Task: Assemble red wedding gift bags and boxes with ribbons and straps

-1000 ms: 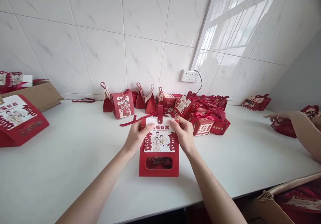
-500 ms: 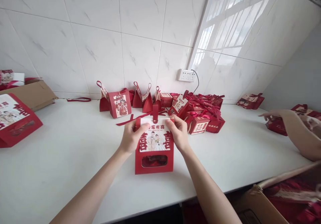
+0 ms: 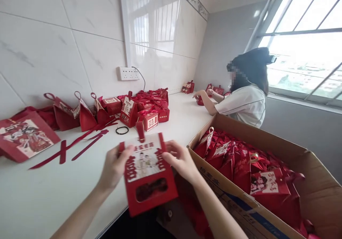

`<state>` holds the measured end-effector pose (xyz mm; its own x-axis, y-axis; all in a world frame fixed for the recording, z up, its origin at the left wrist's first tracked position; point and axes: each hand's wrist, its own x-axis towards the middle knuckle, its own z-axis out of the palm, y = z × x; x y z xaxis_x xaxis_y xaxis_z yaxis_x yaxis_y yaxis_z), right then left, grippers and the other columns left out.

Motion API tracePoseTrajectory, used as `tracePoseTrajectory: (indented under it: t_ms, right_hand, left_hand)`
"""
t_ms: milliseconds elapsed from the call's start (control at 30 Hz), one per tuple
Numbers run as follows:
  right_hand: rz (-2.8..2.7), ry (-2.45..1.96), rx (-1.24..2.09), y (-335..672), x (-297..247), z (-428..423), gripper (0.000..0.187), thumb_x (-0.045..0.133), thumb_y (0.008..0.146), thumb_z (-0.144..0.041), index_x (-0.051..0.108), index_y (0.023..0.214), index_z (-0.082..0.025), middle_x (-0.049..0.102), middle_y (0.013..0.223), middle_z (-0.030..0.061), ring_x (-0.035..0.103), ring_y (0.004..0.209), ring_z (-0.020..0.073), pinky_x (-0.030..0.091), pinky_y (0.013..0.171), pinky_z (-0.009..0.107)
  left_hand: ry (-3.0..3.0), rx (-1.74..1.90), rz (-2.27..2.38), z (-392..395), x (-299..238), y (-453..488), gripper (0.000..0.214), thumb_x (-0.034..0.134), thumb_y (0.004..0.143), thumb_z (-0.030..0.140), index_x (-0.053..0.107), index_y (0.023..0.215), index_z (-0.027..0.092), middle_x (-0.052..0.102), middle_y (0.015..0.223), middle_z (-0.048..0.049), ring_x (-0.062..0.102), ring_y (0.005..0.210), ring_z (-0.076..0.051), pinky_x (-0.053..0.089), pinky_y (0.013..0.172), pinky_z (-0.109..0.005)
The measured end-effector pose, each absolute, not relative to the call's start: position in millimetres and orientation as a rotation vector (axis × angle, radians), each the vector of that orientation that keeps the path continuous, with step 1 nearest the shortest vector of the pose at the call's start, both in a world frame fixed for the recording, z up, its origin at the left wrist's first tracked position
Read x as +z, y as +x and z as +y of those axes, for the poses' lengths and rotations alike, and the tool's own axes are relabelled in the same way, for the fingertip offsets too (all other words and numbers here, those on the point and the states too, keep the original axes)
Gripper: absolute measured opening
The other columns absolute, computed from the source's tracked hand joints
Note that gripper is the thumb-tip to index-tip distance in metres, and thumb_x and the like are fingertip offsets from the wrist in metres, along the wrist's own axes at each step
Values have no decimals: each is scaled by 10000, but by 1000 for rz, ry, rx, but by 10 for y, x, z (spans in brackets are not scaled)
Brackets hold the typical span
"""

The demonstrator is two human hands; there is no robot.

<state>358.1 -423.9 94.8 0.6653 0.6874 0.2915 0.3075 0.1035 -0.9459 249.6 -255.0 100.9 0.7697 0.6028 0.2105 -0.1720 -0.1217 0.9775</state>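
Note:
I hold a red gift box (image 3: 148, 176) with a white picture label and a window in its front, lifted off the white counter (image 3: 48, 192) and hanging past its front edge. My left hand (image 3: 115, 167) grips the box's upper left corner, fingers closed on it. My right hand (image 3: 179, 159) pinches the upper right corner. A red ribbon tab (image 3: 140, 130) sticks up from the box top.
A large cardboard carton (image 3: 267, 199) full of red gift boxes stands to my right. More red boxes (image 3: 149, 107) and loose ribbons (image 3: 80, 144) lie along the tiled wall, with a black hair tie (image 3: 122, 130). Another person (image 3: 245, 89) works at the counter's far end by the window.
The box has come off the counter toward me and to the right. My view has swung right, bringing in the carton and the other person.

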Motion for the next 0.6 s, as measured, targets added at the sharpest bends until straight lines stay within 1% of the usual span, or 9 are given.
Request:
tracePoseTrajectory:
  t_ms: [133, 267, 433, 600]
  right_hand:
    - [-739, -1462, 241, 3613, 1008, -4919, 229, 594, 822, -380, 608, 941, -186, 680, 907, 40, 634, 809, 172, 504, 698, 267]
    - [-657, -1463, 121, 3588, 1044, -5296, 212, 596, 831, -391, 596, 942, -210, 685, 878, 23, 640, 777, 164, 509, 658, 241]
    - [-581, -1468, 14, 3600, 1050, -5550, 183, 596, 838, -381, 581, 950, -237, 685, 883, 8, 641, 800, 161, 525, 724, 245]
    - [-564, -1485, -40, 3667, 1006, -5708, 171, 589, 845, -369, 583, 964, -247, 679, 894, 7, 637, 808, 160, 523, 732, 241]
  left_hand:
    - [1640, 474, 150, -3076, 1239, 2802, 313, 602, 759, 436, 522, 644, 155, 546, 548, 8, 542, 507, -136, 457, 465, -226]
    - [1619, 359, 39, -3388, 1378, 3021, 278, 602, 767, 410, 534, 669, 158, 566, 591, 9, 564, 542, -137, 472, 486, -221]
    - [1585, 264, -43, -3624, 1469, 3236, 243, 607, 766, 386, 572, 701, 155, 608, 626, -2, 612, 588, -158, 495, 487, -220]
    - [1585, 209, -74, -3766, 1507, 3418, 236, 605, 769, 379, 575, 701, 154, 623, 644, -5, 615, 580, -155, 509, 492, -228]
